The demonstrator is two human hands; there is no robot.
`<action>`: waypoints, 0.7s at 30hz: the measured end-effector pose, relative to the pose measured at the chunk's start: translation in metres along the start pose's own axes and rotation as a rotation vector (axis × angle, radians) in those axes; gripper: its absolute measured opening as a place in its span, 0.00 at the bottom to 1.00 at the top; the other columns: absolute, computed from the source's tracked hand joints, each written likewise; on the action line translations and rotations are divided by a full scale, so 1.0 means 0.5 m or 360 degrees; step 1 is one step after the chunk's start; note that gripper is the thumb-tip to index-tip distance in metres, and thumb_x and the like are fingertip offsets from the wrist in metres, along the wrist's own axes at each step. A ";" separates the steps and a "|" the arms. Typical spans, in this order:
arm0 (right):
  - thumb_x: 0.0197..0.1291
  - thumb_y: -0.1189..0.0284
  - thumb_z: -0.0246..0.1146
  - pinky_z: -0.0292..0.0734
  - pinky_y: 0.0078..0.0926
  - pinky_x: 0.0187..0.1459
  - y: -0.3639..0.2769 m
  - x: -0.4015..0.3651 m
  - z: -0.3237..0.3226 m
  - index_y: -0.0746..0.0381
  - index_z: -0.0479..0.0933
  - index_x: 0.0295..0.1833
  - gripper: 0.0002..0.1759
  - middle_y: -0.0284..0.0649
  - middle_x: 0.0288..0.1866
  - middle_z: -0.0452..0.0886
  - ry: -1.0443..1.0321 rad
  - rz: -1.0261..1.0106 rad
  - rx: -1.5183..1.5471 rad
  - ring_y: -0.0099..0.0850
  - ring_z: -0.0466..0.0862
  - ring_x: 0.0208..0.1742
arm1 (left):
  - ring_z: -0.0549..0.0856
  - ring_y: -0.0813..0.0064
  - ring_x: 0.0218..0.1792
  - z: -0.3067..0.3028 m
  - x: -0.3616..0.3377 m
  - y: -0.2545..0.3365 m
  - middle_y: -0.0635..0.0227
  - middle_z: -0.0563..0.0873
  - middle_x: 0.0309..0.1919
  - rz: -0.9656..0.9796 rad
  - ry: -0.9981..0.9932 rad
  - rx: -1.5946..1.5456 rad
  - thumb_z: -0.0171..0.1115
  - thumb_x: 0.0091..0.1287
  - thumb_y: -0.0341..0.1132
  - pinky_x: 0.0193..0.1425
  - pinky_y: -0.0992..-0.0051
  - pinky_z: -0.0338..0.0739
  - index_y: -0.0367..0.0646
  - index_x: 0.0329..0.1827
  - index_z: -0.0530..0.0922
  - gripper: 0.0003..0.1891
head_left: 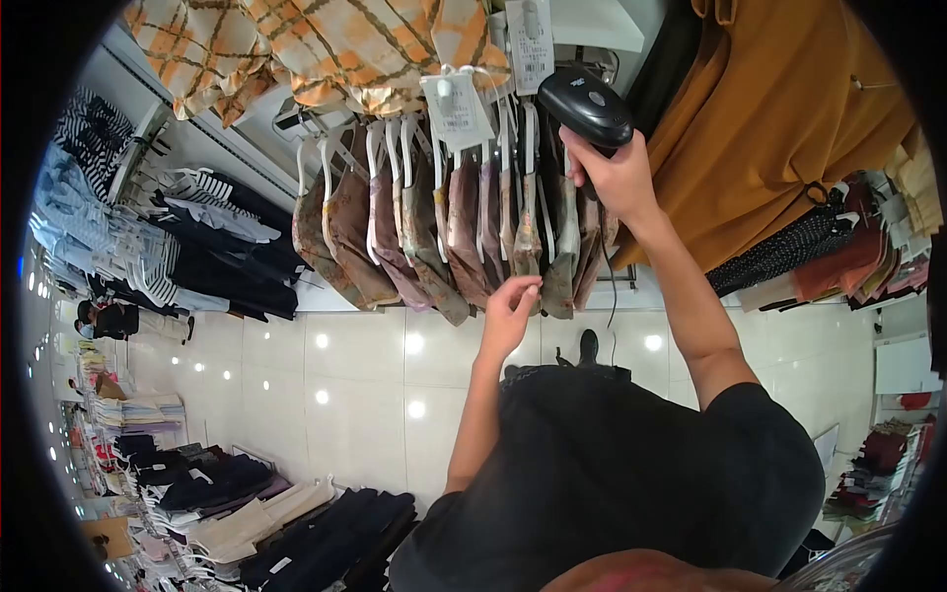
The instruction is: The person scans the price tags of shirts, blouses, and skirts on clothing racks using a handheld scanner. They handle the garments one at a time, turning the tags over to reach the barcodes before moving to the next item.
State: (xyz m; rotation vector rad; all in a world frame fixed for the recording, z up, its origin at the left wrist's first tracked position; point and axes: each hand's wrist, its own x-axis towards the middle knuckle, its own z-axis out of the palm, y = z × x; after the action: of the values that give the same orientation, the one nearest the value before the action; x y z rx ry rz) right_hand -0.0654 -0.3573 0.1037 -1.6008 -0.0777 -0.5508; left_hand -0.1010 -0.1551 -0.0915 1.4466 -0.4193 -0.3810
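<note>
My right hand (614,176) is raised and grips a black handheld barcode scanner (586,105), held beside a white paper tag (530,44). My left hand (510,314) reaches into a row of brown and mauve patterned garments (446,232) on white hangers, fingers touching the lower edge of one garment. A second white price tag (457,109) hangs over the hangers. A thin black cord (611,281) trails down from the scanner.
Orange plaid shirts (326,44) hang above, a mustard garment (789,128) to the right. Racks of striped and dark clothing (187,242) line the left; folded dark stacks (296,523) lie low left. White glossy tile floor (365,395). A person (104,318) stands far left.
</note>
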 end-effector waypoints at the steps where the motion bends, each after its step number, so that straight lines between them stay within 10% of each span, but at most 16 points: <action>1: 0.64 0.75 0.64 0.71 0.21 0.25 -0.003 0.006 0.002 0.67 0.78 0.40 0.06 0.32 0.22 0.76 0.0011 0.0056 -0.0017 0.20 0.74 0.20 | 0.83 0.79 0.46 -0.003 -0.002 -0.008 0.66 0.87 0.46 -0.0036 0.0023 0.0033 0.57 0.74 0.33 0.53 0.78 0.75 0.35 0.53 0.80 0.12; 21: 0.59 0.75 0.69 0.76 0.24 0.34 0.021 -0.078 0.074 0.69 0.81 0.42 0.09 0.33 0.29 0.84 -0.0105 -0.0100 -0.0119 0.22 0.80 0.29 | 0.79 0.83 0.35 -0.063 -0.054 -0.076 0.72 0.85 0.34 -0.0135 0.0087 0.0057 0.59 0.73 0.34 0.42 0.80 0.74 0.37 0.49 0.82 0.11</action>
State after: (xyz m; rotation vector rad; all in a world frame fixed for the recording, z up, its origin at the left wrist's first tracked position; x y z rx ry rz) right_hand -0.0849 -0.3125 0.0785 -1.6942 -0.1587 -0.5549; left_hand -0.1091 -0.1180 -0.1331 1.5096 -0.3229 -0.4030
